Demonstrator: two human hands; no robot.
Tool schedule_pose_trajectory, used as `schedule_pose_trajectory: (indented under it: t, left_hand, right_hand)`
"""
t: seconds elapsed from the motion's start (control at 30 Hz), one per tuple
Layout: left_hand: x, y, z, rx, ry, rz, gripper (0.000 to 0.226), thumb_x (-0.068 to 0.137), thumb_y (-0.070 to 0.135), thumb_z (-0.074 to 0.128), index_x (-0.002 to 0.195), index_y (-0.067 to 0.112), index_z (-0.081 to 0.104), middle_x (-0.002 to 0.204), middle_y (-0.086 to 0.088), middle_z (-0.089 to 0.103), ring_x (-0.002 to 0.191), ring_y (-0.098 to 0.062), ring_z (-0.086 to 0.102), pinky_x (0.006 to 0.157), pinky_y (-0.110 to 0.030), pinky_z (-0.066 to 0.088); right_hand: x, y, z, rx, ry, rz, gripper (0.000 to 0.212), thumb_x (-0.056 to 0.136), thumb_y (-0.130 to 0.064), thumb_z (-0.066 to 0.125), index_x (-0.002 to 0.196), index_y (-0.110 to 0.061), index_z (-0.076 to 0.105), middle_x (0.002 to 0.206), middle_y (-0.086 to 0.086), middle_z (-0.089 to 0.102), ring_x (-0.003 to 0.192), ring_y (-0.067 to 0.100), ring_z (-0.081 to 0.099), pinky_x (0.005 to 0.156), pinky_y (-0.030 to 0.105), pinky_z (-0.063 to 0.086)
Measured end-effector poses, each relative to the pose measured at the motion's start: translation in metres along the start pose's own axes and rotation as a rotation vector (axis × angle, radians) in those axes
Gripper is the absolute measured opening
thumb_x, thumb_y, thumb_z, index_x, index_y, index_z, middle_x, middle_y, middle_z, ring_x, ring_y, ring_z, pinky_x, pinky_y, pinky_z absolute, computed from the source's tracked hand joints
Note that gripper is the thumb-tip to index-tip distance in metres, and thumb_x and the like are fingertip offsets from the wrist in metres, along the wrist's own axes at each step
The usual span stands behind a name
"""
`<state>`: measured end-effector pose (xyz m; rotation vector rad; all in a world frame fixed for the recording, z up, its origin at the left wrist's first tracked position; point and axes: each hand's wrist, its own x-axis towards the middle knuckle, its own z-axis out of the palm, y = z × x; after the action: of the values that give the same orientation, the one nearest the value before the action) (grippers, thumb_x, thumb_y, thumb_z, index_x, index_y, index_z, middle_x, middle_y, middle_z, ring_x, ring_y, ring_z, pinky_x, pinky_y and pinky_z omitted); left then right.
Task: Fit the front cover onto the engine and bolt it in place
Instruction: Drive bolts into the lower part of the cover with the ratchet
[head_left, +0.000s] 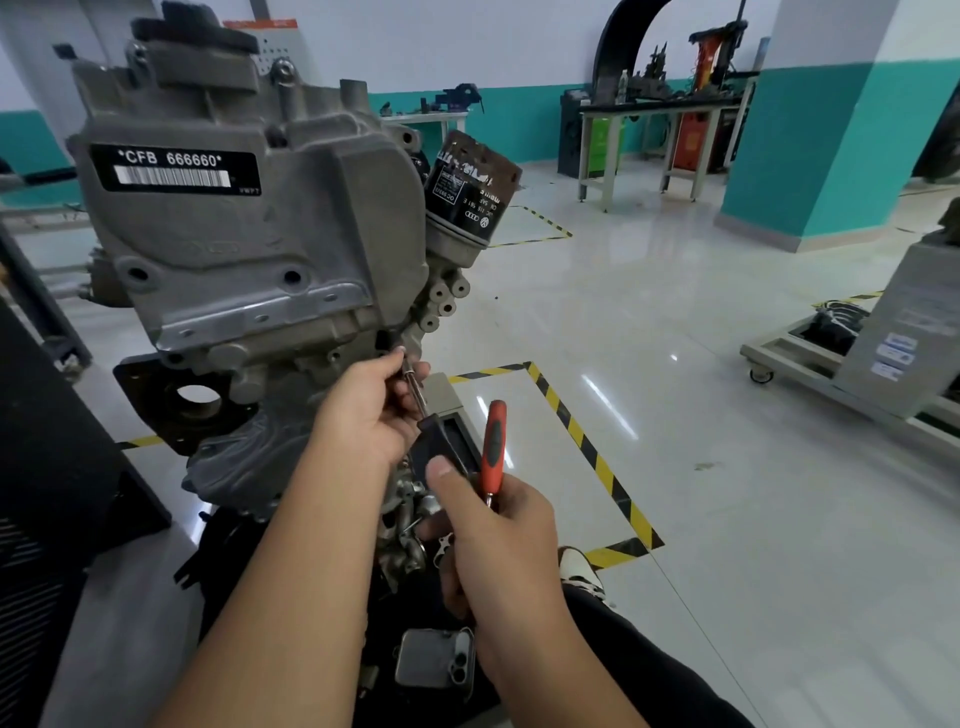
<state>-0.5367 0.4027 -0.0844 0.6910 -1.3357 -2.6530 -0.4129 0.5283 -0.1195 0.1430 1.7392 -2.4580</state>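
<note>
Centre frame, my left hand (371, 410) pinches a bolt (411, 375) under the front cover (249, 228); my right hand (498, 525) grips a ratchet (492, 447). Misaligned, it could cross-thread.

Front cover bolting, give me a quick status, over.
Left hand pinches a bolt at the front cover lower edge. Right hand grips red-handled ratchet. Nothing blocking.

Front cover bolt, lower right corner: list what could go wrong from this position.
1. The left hand pinches the bolt at an angle to the front cover; started tilted, it may cross-thread.
2. If it slips, it could drop among the parts below.
3. The right hand grips a red-handled tool while its thumb lies on a black part, so its hold may be weak.
</note>
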Motion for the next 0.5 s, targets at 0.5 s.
schedule_pose_trajectory:
  t: [0.5]
  left_hand:
    - [0.0043, 0.002, 0.0, 0.002, -0.013, -0.036, 0.023, 0.099, 0.028, 0.065, 0.082, 0.012, 0.063, 0.06, -0.003, 0.07, 0.033, -0.001, 0.038, 0.036, -0.013, 0.035]
  right_hand:
    - [0.0088, 0.0016, -0.0077, -0.04, 0.064, -0.062, 0.02, 0.076, -0.031, 0.085, 0.085, -0.029, 0.066, 0.063, 0.003, 0.064, 0.044, 0.013, 0.048, 0.043, 0.022, 0.038]
